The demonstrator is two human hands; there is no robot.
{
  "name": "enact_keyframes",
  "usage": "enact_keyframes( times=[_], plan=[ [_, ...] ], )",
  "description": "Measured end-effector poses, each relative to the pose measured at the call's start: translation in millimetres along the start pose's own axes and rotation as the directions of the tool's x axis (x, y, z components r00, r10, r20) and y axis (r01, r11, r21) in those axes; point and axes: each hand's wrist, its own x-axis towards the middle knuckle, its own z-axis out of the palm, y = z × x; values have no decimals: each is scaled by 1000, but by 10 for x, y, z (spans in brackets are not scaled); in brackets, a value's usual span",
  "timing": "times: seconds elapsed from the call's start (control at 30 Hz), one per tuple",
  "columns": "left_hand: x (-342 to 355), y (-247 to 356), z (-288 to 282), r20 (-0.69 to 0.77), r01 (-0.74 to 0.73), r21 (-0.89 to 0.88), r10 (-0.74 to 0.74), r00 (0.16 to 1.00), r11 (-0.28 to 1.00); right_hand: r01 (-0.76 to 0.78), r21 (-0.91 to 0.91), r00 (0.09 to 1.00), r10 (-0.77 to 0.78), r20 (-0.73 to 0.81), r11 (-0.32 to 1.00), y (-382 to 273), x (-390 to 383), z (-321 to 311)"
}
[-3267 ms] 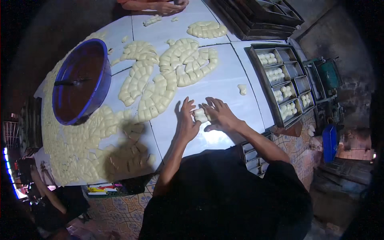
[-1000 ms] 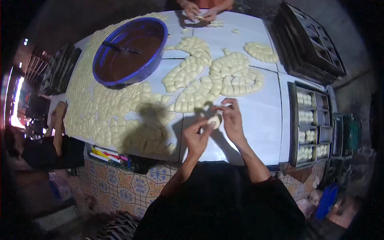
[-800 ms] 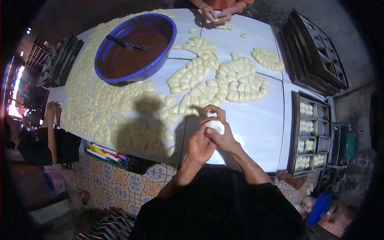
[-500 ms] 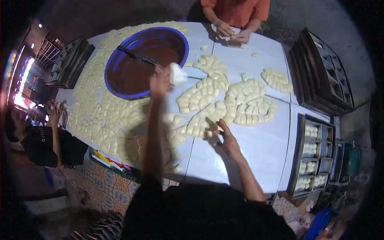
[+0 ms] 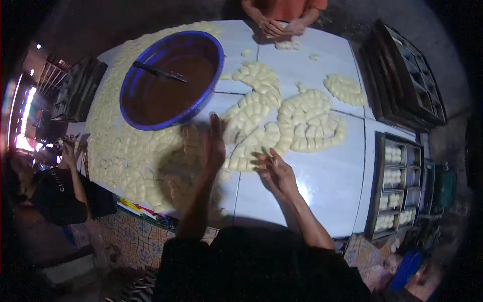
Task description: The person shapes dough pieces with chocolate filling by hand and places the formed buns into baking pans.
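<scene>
Over the near part of the white tiled table, my left hand is held upright with its fingers stretched out, beside rows of pale dough pieces. A pale blur by its fingers cannot be made out. My right hand is open, fingers spread and slightly bent, close to the near edge of the dough rows; I see nothing in it. Up and left of my left hand stands a large blue basin with brown contents. A dark, long-handled tool lies across the basin.
Dough pieces cover the table's left side. Across from me, a person's hands handle dough. At left, another person in a dark shirt works. Stacked wooden trays stand far right; a divided tray holding dough balls is nearer.
My left hand has come back from the basin's edge toward me, and the white thing by its fingers no longer shows there. My right hand stays near the same dough, fingers now more spread.
</scene>
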Motion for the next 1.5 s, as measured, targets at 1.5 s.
enact_keyframes(
  times=[1.5],
  plan=[
    [-2070,-956,-1006,-163,94,-328,-155,974,940,482,-861,875,-148,461,165,498,-644,103]
  ],
)
